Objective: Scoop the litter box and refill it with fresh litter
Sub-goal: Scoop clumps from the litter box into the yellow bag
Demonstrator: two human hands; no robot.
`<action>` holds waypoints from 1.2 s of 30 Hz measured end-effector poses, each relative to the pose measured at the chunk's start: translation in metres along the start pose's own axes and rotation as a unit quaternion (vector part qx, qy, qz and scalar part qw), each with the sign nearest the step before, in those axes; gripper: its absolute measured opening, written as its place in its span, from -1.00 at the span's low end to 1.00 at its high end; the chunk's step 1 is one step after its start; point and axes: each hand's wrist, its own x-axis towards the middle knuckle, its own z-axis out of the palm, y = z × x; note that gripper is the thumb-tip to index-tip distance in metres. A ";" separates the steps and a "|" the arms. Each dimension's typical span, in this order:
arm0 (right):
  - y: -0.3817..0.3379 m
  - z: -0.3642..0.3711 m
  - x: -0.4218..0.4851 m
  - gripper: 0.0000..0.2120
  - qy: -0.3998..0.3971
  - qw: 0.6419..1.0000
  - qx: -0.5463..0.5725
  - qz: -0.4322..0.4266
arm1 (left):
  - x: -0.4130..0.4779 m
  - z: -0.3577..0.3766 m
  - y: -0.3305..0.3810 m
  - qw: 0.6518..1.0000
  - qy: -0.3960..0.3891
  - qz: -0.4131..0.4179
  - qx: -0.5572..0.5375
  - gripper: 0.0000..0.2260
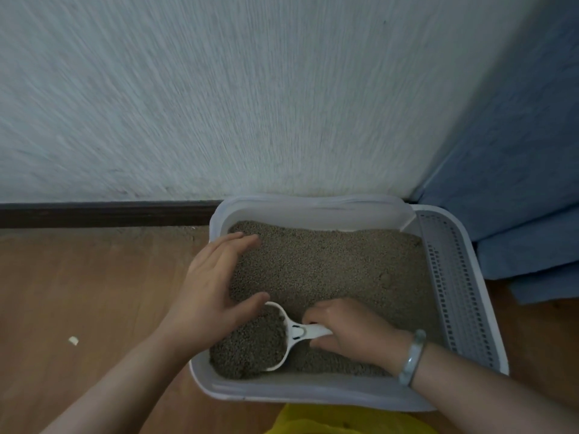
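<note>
A white litter box (313, 394) sits on the floor against the wall, filled with grey-brown litter (329, 267). A white scoop (272, 336) lies in the near left corner, heaped with litter. My right hand (354, 333) grips the scoop's handle. My left hand (213, 283) hovers over the box's left wall with straight fingers, its thumb next to the scoop's rim.
A perforated white grid (460, 289) forms the box's right side. Blue fabric (517, 214) hangs at the right. A textured white wall (250, 104) with a dark baseboard (103, 213) stands behind. A small white scrap (73, 340) lies on the wooden floor; yellow material (329, 422) at the bottom.
</note>
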 end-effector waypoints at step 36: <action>0.029 -0.037 -0.061 -0.76 0.187 0.972 0.065 0.130 | -0.006 0.009 -0.013 0.998 0.045 -0.010 0.035 -0.24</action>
